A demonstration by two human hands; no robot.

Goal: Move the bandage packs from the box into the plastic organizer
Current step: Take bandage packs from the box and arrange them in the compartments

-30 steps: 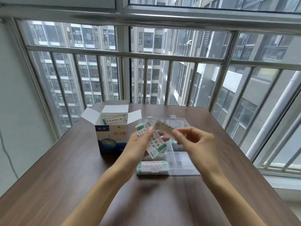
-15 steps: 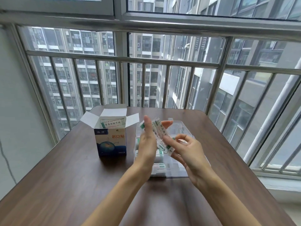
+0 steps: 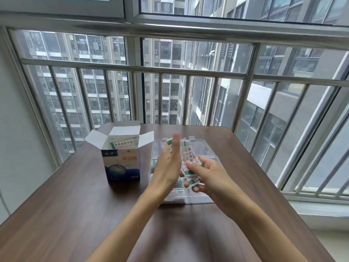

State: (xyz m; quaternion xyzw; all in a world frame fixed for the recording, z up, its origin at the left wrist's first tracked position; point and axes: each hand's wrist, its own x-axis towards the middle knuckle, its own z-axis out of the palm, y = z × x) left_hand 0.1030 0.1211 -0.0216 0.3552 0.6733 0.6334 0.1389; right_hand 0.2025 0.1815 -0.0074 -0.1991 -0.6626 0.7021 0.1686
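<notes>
wood-grain table [image 3: 79, 214] is sitting against a barred window [image 3: 170, 87], and i am seeing tower blocks beyond. the open box [image 3: 122, 163] is standing upright on it with bandage packs inside. the clear plastic organizer [image 3: 205, 154] is lying just beside, a few packs in its compartments. over it, my left hand [image 3: 168, 167], fingers straight, is pressing a sheaf of bandage packs [image 3: 188, 163] that my right hand [image 3: 209, 176] is pinching.

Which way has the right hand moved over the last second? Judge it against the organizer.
Yes: leftward. The right hand has come in from the plastic organizer's right edge toward its middle, closing on the bandage packs against the left hand.
</notes>
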